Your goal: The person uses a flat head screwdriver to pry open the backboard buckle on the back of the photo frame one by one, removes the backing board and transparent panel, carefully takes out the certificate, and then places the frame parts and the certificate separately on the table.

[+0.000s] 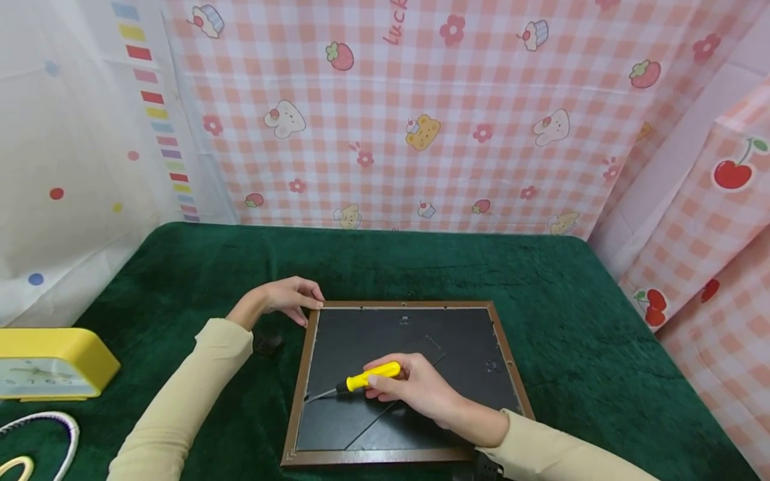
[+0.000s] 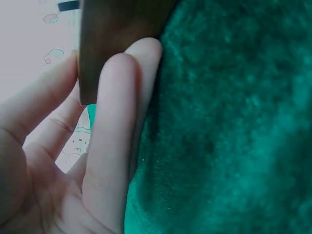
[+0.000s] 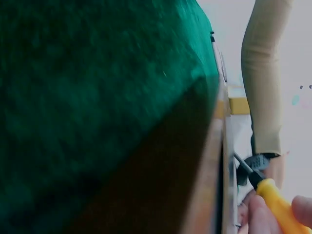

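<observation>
A picture frame (image 1: 373,457) with a brown rim lies back-up, its black backing board (image 1: 361,341) facing me. My left hand (image 1: 293,298) grips its far left corner. In the left wrist view, the thumb and fingers stand on either side of the brown corner (image 2: 122,29). A screwdriver (image 1: 374,375) with a yellow handle is held in my right hand (image 1: 424,387), above the board. Its metal shaft points left, the tip at the inner edge of the left rim, by a small dark tab. The right wrist view shows the yellow handle (image 3: 280,207) between fingers and thumb.
A green cloth (image 1: 571,334) covers the table. At the left stand a yellow clock (image 1: 99,357) and, nearer me, a white hoop-like band (image 1: 73,434) and a smaller yellowish one (image 1: 27,462). A pink checked curtain (image 1: 385,174) hangs behind the table.
</observation>
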`<state>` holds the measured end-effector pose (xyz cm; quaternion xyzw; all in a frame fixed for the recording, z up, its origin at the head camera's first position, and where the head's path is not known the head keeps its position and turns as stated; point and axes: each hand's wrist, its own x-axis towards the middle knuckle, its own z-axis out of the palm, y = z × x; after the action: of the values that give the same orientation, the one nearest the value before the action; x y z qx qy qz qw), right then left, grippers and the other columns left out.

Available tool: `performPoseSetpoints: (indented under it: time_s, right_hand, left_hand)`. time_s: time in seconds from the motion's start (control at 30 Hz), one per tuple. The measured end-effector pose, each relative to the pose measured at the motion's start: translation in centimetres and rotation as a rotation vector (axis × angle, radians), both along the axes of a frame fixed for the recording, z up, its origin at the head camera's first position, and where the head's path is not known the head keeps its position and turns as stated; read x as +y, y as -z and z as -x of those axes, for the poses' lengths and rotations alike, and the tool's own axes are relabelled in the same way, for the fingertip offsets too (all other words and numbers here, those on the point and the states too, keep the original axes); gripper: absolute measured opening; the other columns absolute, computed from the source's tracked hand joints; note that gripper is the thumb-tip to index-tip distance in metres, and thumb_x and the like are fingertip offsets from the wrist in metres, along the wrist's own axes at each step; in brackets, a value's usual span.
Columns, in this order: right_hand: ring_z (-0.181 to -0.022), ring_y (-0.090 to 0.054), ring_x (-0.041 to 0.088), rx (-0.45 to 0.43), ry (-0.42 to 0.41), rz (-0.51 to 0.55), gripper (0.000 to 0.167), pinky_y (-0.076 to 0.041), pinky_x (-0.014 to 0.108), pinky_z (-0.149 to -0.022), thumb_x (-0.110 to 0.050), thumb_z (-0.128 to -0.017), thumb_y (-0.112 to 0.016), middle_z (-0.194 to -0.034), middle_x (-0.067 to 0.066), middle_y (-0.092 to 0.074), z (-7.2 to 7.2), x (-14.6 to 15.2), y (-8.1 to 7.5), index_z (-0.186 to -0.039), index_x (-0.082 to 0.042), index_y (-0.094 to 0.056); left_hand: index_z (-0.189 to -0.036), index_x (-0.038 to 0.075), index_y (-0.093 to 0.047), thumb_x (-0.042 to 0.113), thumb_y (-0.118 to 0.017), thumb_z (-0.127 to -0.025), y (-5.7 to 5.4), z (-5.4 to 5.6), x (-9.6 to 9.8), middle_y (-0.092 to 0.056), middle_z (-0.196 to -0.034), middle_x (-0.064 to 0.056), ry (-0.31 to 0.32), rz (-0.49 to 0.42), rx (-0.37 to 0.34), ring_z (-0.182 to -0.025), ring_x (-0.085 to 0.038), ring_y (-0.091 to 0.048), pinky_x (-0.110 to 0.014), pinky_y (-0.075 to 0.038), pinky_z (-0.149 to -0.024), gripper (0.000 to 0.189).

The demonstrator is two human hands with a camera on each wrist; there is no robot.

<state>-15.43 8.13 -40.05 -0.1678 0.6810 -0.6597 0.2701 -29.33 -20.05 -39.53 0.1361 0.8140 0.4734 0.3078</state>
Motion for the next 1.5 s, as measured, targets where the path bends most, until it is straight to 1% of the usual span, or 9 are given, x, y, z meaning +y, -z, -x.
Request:
performPoseSetpoints:
  time_s: [0.1, 0.3, 0.63, 0.87, 0.97, 1.13, 1.2, 1.33, 1.5]
  right_hand:
    - [-0.082, -0.062, 0.025, -0.01, 0.023, 0.013, 0.033, -0.05, 0.034, -0.072, -0.01, -0.084, -0.06, -0.098, 0.013, -0.061, -0.3, -0.1, 0.1, -0.113, 0.007, -0.055]
    - [-0.083, -0.062, 0.024, 0.021, 0.069, 0.005, 0.035, -0.05, 0.033, -0.072, -0.014, -0.084, -0.061, -0.097, 0.013, -0.062, -0.5, 0.0, 0.4, -0.113, 0.005, -0.055]
    - [-0.083, -0.062, 0.024, 0.036, 0.062, 0.007, 0.033, -0.05, 0.032, -0.072, -0.011, -0.084, -0.06, -0.097, 0.012, -0.062, -0.8, -0.3, 0.4, -0.112, 0.006, -0.056]
    - [-0.084, -0.061, 0.025, 0.036, 0.043, -0.008, 0.033, -0.049, 0.033, -0.073, -0.013, -0.085, -0.06, -0.096, 0.012, -0.062, -0.8, -0.3, 0.3, -0.111, 0.006, -0.056]
    - [-0.084, -0.061, 0.023, 0.063, 0.04, -0.017, 0.032, -0.049, 0.032, -0.073, -0.014, -0.085, -0.059, -0.096, 0.011, -0.062, -0.8, -0.3, 0.3, -0.111, 0.005, -0.056]
    - [-0.084, -0.061, 0.025, 0.121, 0.028, -0.033, 0.032, -0.049, 0.033, -0.073, -0.014, -0.086, -0.058, -0.095, 0.011, -0.063, -1.4, -0.5, -0.9, -0.111, 0.007, -0.056]
    - [-0.084, -0.061, 0.024, 0.136, 0.023, -0.023, 0.033, -0.049, 0.032, -0.072, -0.015, -0.086, -0.059, -0.095, 0.011, -0.063, -1.2, -0.6, -0.5, -0.111, 0.006, -0.056]
    - [-0.085, -0.061, 0.022, 0.176, 0.008, 0.009, 0.033, -0.049, 0.029, -0.072, -0.015, -0.086, -0.059, -0.098, 0.008, -0.062, -0.6, -0.9, 0.6, -0.112, 0.003, -0.056]
    - [-0.087, -0.06, 0.021, 0.208, -0.022, 0.07, 0.031, -0.049, 0.028, -0.074, -0.013, -0.086, -0.058, -0.101, 0.009, -0.06, -0.6, -1.5, 0.5, -0.112, 0.004, -0.055]
  left_hand:
    - [-0.099, -0.002, -0.053, 0.015, -0.056, -0.088, 0.0, -0.1, 0.1, -0.053, -0.09, -0.014, -0.004, 0.007, -0.007, -0.061, -0.023, -0.06, -0.035, -0.052, -0.061, 0.021]
    - [-0.104, -0.002, -0.05, 0.016, -0.054, -0.089, 0.1, -0.3, 0.0, -0.053, -0.095, -0.015, 0.001, -0.003, -0.004, -0.062, -0.025, -0.061, -0.036, -0.052, -0.06, 0.023]
    - [-0.101, -0.001, -0.05, 0.014, -0.053, -0.089, -0.1, -0.4, 0.1, -0.053, -0.093, -0.015, -0.002, 0.006, 0.015, -0.061, -0.025, -0.061, -0.036, -0.052, -0.06, 0.019]
    - [-0.106, -0.001, -0.047, 0.018, -0.06, -0.085, 0.0, -0.8, 0.2, -0.049, -0.102, -0.016, -0.007, 0.041, 0.014, -0.062, -0.025, -0.06, -0.036, -0.052, -0.059, 0.03]
    - [-0.105, -0.001, -0.047, 0.015, -0.064, -0.082, 0.0, -1.0, 0.2, -0.047, -0.103, -0.017, -0.019, 0.04, 0.016, -0.061, -0.025, -0.06, -0.036, -0.052, -0.058, 0.032]
    - [-0.101, -0.001, -0.047, 0.011, -0.063, -0.082, -0.1, -1.2, 0.3, -0.047, -0.099, -0.017, -0.02, 0.023, 0.036, -0.059, -0.024, -0.059, -0.036, -0.052, -0.057, 0.027]
    - [-0.1, -0.002, -0.047, 0.01, -0.062, -0.083, -0.1, -1.3, 0.3, -0.047, -0.098, -0.017, -0.016, 0.017, 0.051, -0.058, -0.023, -0.059, -0.036, -0.052, -0.057, 0.026]
    - [-0.099, -0.002, -0.048, 0.009, -0.062, -0.083, -0.1, -1.5, 0.4, -0.047, -0.094, -0.017, -0.042, 0.007, 0.072, -0.056, -0.022, -0.056, -0.035, -0.052, -0.058, 0.024]
    - [-0.099, -0.004, -0.048, 0.009, -0.061, -0.083, 0.1, -1.4, 0.5, -0.048, -0.09, -0.016, -0.054, -0.014, 0.085, -0.055, -0.02, -0.055, -0.035, -0.052, -0.059, 0.024]
